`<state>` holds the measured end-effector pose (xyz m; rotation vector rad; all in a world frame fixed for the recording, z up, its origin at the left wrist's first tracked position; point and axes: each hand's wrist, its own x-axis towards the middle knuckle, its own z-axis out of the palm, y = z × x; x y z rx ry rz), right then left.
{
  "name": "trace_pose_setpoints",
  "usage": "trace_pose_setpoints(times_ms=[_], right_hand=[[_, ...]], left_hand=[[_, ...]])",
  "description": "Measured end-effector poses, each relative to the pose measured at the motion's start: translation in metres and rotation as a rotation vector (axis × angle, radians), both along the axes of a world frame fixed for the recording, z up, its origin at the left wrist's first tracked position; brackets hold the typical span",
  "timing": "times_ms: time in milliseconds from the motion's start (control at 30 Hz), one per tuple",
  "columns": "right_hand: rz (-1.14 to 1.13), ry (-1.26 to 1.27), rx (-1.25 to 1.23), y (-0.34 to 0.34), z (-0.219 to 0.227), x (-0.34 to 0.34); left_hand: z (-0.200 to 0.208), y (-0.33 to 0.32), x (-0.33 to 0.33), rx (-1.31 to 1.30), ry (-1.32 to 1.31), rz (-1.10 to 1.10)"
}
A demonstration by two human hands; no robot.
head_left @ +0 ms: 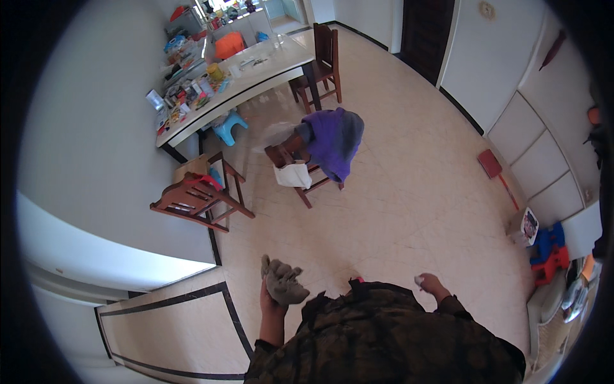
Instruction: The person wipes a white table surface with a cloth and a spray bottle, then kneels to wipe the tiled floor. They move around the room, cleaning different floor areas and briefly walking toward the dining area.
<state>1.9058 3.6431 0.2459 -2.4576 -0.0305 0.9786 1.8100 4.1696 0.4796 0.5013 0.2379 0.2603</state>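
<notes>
The left hand [271, 299] is raised in front of the person's chest and is closed around the lower part of a grey cloth [283, 280] — the fingers are wrapped tight, and the bunched upper part of the cloth stands free above the fist. The cloth is crumpled and folded on itself. It appears soft, limp and light, with no stiffness to speak of; it is judged to be neither fragile nor slippery. A full-fist grasp at the gathered middle, as now, looks the secure place to take hold, since loose corners would trail.

The right hand [431, 283] is held lower and to the person's right, over the tiled floor [409, 211]. It is curled around a small pale object [419, 280]; what that object is cannot be told — it is too small to make out.

Further off, a wooden chair [300, 169] draped with a purple garment [334, 141] stands in the middle of the floor. A second wooden chair [198, 198] stands near the wall. A long white counter [256, 77] beyond them carries many small items along its left end.
</notes>
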Motion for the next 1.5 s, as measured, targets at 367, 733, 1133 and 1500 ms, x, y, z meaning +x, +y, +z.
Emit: trace_pose_setpoints(times_ms=[367,733,1133,1500], right_hand=[[-0.281,0.024,0.034,-0.014,-0.02,0.13],[-0.297,0.063,-0.07,-0.031,0.002,0.22],[-0.146,0.209,-0.099,-0.181,-0.047,0.503],[-0.328,-0.092,0.112,-0.215,-0.006,0.927]], left_hand=[[0.027,0.007,0.284,-0.009,0.184,-0.146],[0.027,-0.018,0.566,-0.219,0.034,-0.473],[-0.041,-0.061,0.764,-0.199,0.249,-0.094],[-0.066,-0.052,0.835,-0.094,0.463,0.21]])
